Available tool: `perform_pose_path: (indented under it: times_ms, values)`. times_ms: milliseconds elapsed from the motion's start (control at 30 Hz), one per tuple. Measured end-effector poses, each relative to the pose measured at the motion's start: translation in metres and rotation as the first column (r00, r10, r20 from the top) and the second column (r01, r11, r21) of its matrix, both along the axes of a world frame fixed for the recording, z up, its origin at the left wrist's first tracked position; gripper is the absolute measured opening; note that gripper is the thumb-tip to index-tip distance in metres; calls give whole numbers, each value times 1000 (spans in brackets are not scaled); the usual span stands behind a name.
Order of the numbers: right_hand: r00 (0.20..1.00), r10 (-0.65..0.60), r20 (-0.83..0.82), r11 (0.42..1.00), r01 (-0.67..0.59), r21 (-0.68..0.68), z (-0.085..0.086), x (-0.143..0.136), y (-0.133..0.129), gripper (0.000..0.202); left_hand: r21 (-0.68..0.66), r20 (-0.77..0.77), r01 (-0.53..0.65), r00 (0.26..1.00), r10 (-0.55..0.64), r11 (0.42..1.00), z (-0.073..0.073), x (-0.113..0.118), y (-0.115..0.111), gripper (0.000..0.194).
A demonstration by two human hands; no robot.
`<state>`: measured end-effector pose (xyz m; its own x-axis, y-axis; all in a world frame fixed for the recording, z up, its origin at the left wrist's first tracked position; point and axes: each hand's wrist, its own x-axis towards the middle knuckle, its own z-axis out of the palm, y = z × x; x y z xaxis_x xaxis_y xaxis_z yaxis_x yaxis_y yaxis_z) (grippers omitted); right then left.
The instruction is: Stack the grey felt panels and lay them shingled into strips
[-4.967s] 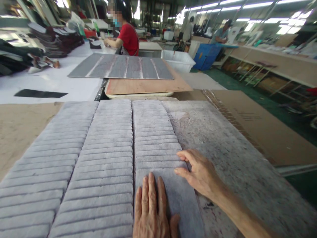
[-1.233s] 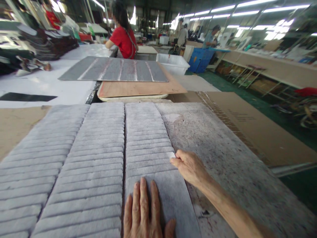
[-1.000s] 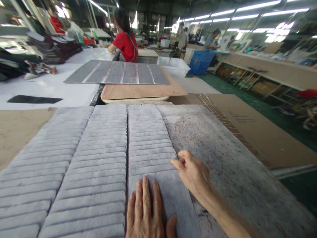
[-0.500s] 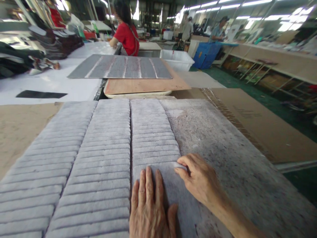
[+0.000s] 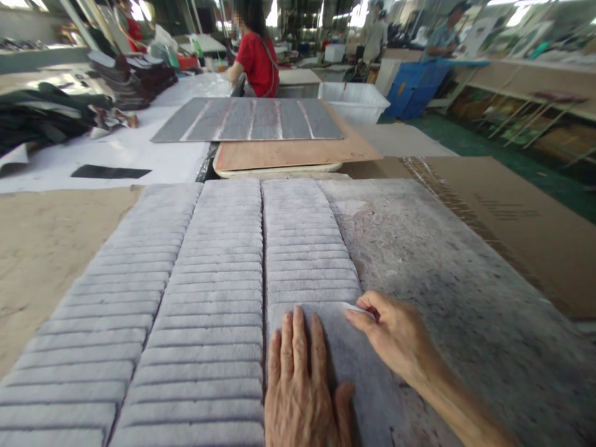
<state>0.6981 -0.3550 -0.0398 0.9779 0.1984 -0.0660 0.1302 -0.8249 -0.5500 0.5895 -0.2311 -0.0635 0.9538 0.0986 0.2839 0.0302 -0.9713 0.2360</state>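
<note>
Right hand [image 5: 398, 335] has its thumb and fingers clamped on the far right corner of a grey sheet [image 5: 358, 363], lifting that corner slightly. The left hand [image 5: 302, 391] lies palm down on the same sheet, fingers a little apart, hiding part of its left side. The sheet is the nearest and most exposed piece of the right column [image 5: 307, 248], whose overlapping edges run away toward the far end of a mottled desk [image 5: 447, 279].

Close by on the left, across a narrow dark gap, runs the middle column [image 5: 209, 304], with the left column [image 5: 88, 323] beyond it. To the right, the desk surface is bare, then comes brown cardboard [image 5: 526, 211]. Past the columns' far end, a striped grey board [image 5: 242, 121] lies over a plywood board [image 5: 293, 155]. Farther left, a black strip [image 5: 112, 171] and dark cloth [image 5: 41, 118] rest on white covering [image 5: 172, 155]. Behind are a person in red [image 5: 261, 65], a white bin [image 5: 356, 102] and a blue cabinet [image 5: 416, 90].
</note>
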Motion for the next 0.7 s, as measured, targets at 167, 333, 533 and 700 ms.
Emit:
perform_pose_path:
  times_ms: [167, 333, 533, 700]
  values:
    - [999, 1, 48, 999, 1, -32, -3, -2, 1, 21, -9, 1, 6, 1000, -6, 1000, 1, 0, 1, 54]
    - [993, 27, 117, 993, -13, -121, -4, -3, -1, 23, -25, -14, 3, 1000, -3, 1000, 3, 0, 1, 54]
    - [988, 57, 144, 981, -29, -193, -1, -3, -1, 23, -33, -16, 3, 1000, -4, 999, 4, -1, 2, 50]
    - [983, 76, 169, 977, -39, -211, 3, -3, 0, 25, -24, 50, 44, 998, -42, 999, 3, -2, 2, 51]
